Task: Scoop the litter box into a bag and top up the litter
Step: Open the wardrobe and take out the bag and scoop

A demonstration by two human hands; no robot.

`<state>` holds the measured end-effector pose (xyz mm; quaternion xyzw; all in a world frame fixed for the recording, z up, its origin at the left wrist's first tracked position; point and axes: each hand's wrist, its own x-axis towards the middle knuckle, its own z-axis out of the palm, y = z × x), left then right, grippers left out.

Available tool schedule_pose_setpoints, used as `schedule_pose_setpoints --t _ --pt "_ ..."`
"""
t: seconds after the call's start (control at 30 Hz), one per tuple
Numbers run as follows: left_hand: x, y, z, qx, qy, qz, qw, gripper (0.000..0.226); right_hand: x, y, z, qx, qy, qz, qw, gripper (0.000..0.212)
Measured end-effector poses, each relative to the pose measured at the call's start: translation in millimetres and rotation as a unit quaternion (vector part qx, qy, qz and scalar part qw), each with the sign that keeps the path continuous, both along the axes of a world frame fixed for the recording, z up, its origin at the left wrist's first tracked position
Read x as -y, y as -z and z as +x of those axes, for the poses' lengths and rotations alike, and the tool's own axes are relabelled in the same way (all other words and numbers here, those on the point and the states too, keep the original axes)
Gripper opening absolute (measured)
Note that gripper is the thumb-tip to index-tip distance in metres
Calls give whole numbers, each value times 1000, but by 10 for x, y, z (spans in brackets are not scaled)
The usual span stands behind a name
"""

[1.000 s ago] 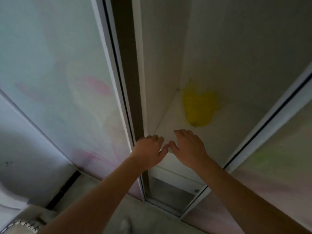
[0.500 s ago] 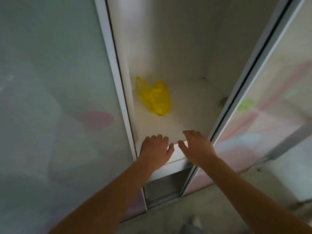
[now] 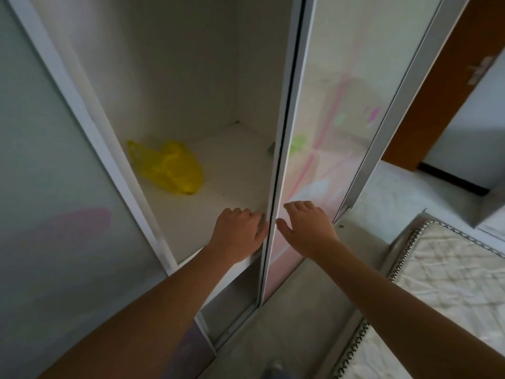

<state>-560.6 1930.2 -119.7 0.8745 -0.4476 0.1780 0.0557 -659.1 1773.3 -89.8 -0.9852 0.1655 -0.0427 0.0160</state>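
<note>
Right hand [image 3: 307, 228] lies flat, fingers straight, on the sliding door [image 3: 341, 110], centre frame. Left hand [image 3: 239, 235] at door's edge, fingers curled under, grip unclear. Yellow bag [image 3: 169, 168] on shelf [image 3: 232, 165], left of centre.

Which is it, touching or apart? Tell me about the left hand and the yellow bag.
Apart. The head view shows bare shelf between the left hand at the front edge and the yellow bag farther back.
</note>
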Motion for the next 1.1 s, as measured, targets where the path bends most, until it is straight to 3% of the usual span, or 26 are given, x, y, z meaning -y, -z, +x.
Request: schedule_pose_setpoints --t 0.2,0.3,0.63,0.83,1.1 --pt "88 -112 139 -8 0 -16 1000 49 43 16 77 12 16 31 999 56" --pt "103 -96 223 -25 -11 -10 1000 58 50 2 172 33 46 105 993 57" --pt "365 626 685 -147 -126 17 981 50 133 148 687 168 167 316 919 81" --pt "538 941 960 -151 -123 74 978 53 180 418 818 193 177 344 902 79" --pt "670 1187 1267 -137 -74 105 982 43 300 603 956 216 181 301 911 81"
